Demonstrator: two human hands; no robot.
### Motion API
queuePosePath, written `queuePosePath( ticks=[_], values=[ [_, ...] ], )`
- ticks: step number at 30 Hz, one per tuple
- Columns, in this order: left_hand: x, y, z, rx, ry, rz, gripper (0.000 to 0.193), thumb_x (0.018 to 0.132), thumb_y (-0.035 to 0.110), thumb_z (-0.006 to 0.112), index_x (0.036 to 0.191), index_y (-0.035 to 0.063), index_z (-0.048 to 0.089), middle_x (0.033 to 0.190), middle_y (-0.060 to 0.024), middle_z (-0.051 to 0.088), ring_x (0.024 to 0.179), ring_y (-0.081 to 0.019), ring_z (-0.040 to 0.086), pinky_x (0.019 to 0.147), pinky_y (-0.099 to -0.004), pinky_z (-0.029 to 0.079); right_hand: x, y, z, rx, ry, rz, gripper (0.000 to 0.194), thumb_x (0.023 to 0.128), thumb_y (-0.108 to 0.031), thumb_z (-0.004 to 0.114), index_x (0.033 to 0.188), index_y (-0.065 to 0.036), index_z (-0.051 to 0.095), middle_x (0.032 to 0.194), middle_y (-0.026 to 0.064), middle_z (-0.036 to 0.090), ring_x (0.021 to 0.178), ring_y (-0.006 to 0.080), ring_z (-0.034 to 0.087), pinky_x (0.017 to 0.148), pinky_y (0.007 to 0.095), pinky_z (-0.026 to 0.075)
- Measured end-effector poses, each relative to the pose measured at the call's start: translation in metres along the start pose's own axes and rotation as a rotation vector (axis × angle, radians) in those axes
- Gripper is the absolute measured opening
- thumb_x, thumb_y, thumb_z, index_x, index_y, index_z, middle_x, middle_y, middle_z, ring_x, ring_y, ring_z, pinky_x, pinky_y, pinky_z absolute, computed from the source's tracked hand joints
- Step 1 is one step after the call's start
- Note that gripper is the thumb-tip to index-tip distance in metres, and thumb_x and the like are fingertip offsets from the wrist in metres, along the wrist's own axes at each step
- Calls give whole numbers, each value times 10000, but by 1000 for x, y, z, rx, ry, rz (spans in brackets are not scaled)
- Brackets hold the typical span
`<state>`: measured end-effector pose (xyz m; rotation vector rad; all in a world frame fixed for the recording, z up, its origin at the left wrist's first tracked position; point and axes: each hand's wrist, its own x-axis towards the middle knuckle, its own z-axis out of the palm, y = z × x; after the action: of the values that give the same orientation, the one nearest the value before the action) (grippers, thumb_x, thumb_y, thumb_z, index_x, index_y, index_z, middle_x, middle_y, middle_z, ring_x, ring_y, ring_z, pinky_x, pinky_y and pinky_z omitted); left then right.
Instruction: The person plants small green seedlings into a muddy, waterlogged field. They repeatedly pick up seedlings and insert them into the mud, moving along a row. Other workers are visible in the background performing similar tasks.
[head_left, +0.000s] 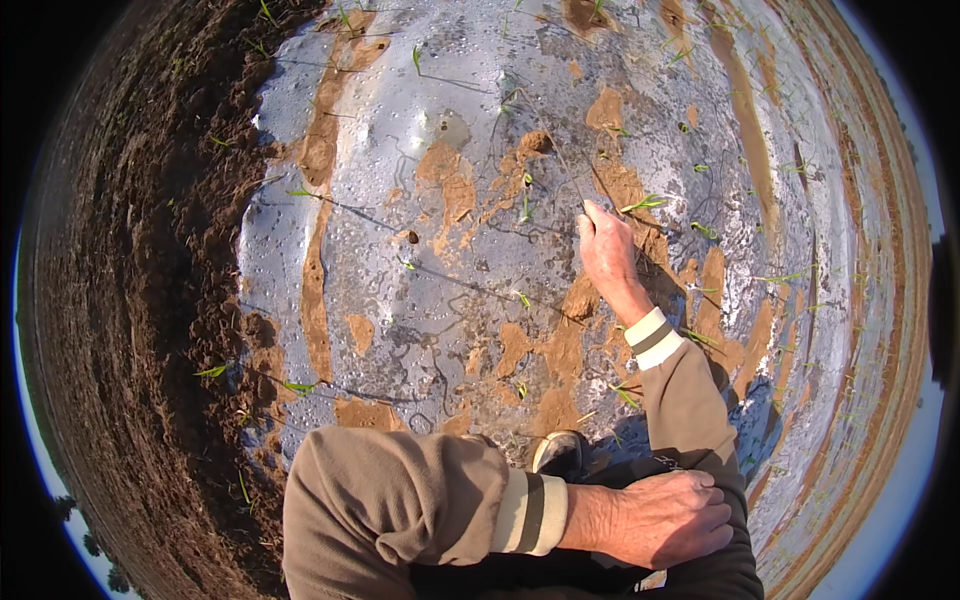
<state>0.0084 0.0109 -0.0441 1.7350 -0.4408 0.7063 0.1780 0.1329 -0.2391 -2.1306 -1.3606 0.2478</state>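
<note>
My right hand (609, 251) reaches out over the plastic mulch film (450, 300) and pinches the end of a thin hooked wire or stick (555, 146). The tool's bent far end lies near a small seedling at the upper middle. A green seedling (643, 203) stands just right of my right hand. My left hand (660, 519) rests curled near my knee at the bottom; its palm side is hidden, so whether it holds anything does not show.
Small seedlings (523, 298) poke through holes in the film. Patches of brown soil (457, 196) and a clod (535, 142) lie on it. Bare dark soil (172, 300) borders the film on the left. A shoe (561, 454) shows below, and more film-covered rows curve away on the right.
</note>
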Motion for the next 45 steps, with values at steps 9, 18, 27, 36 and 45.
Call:
queuePosePath(
  ticks=[9,18,27,36,45],
  values=[
    [1,0,3,-14,8,1,201,784,213,592,802,14,563,736,-106,528,703,-276,549,685,-373,435,-14,-4,-9,3,-31,-12,275,940,-95,599,1153,72,647,1066,270,681,974,404,674,827,431,544],
    [3,1,5,-18,34,16,201,783,211,590,788,12,564,748,-115,544,702,-282,548,682,-376,437,-26,1,-16,-74,-7,-69,271,956,-77,568,1184,59,623,988,255,671,891,412,657,775,442,531],
    [1,0,4,32,46,52,202,753,209,596,791,29,513,737,-80,471,693,-242,502,650,-353,399,-21,13,-10,-76,-48,8,266,946,-89,571,1150,68,642,960,276,677,898,431,660,779,465,529],
    [1,2,7,48,63,44,185,759,197,589,781,33,508,724,-79,466,689,-241,498,649,-352,402,-16,4,-20,0,-66,57,299,926,-128,611,1152,64,651,974,289,676,910,416,684,758,436,534],
    [-4,-7,13,10,27,120,179,746,195,615,762,35,538,738,-100,533,732,-277,556,683,-377,439,58,-39,-56,-65,-48,-44,153,912,-105,607,960,36,642,856,285,648,863,469,638,728,514,500]
  ],
)
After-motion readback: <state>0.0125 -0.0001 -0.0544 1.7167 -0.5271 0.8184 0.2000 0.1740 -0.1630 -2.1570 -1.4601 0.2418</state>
